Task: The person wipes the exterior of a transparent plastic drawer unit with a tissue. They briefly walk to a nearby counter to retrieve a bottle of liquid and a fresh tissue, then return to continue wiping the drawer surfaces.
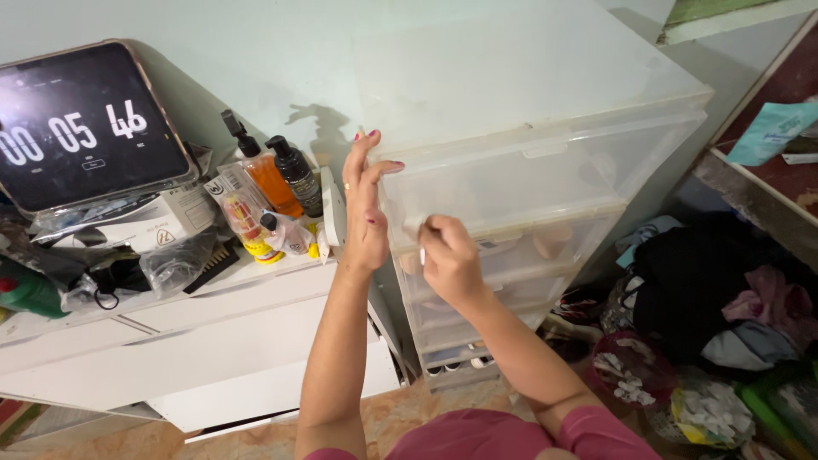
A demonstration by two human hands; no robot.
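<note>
A translucent plastic drawer tower [545, 170] stands against the wall in the middle of the head view. My left hand [366, 204] is raised with fingers spread, its palm against the tower's front left corner at the top drawer. My right hand [447, 255] is closed around a small white object at the front of the second drawer [545, 243]; what the object is cannot be told. The top drawer looks shut.
A white low cabinet [213, 341] stands left of the tower, bearing pump bottles [281, 175], a bagged bottle, a white box and a dark tablet screen [81, 119]. Piled clothes [724, 290] and bags lie on the floor at right. A shelf edge [750, 187] is at upper right.
</note>
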